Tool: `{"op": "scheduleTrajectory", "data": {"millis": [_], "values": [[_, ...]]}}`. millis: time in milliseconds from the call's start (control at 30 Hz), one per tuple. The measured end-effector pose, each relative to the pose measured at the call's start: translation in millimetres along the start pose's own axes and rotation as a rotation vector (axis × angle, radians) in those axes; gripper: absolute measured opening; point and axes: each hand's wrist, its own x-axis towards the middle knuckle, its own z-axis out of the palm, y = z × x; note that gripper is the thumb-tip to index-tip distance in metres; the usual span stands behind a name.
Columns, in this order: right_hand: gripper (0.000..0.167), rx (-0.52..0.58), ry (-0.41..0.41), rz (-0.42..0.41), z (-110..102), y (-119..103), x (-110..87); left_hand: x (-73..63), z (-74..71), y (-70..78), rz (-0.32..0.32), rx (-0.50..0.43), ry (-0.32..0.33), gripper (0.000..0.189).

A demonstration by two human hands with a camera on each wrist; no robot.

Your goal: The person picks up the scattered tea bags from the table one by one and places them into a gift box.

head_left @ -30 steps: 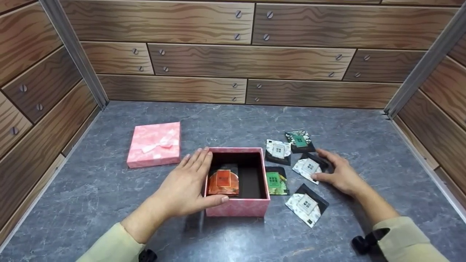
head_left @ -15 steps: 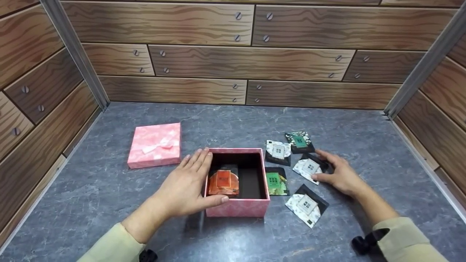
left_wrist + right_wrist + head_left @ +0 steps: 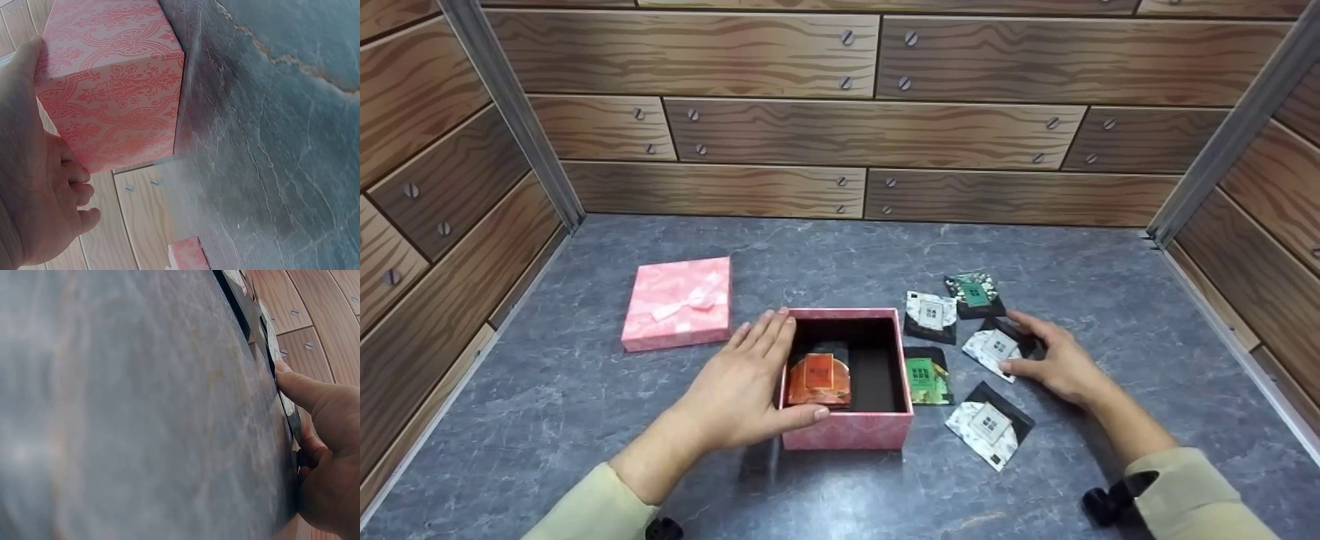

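In the head view my left hand [image 3: 739, 390] rests on the pink box [image 3: 847, 431], fingers straight along the left rim and thumb along the front rim. That box is lidless, with an orange tea sachet [image 3: 820, 379] inside. The left wrist view shows the hand against the patterned box walls [image 3: 118, 107]. My right hand [image 3: 1061, 364] holds a white-and-black tea sachet [image 3: 996, 345] on the table, thumb at its near edge and fingers at its far right edge. In the right wrist view the thumb touches the sachet [image 3: 288, 405]; the other fingers are partly hidden.
A pink lid [image 3: 679, 304] with a bow lies left of the box. Around the held sachet are a green sachet [image 3: 926, 379] against the box, a dark green one [image 3: 975, 294] at the back, and white ones, one behind [image 3: 931, 315] and one in front [image 3: 990, 426]. Wood-patterned walls enclose the table.
The head view has tilted slightly, so everything sits a little lower in it. Both hands, the box and the sachets keep their places.
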Motion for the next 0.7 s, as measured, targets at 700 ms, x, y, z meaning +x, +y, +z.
{"op": "scheduleTrajectory", "data": {"millis": [700], "values": [[0.085,0.061,0.037,0.020,2.8,0.4,1.1,0.1,-0.4,-0.1,0.003,-0.007,0.000,0.122]]}}
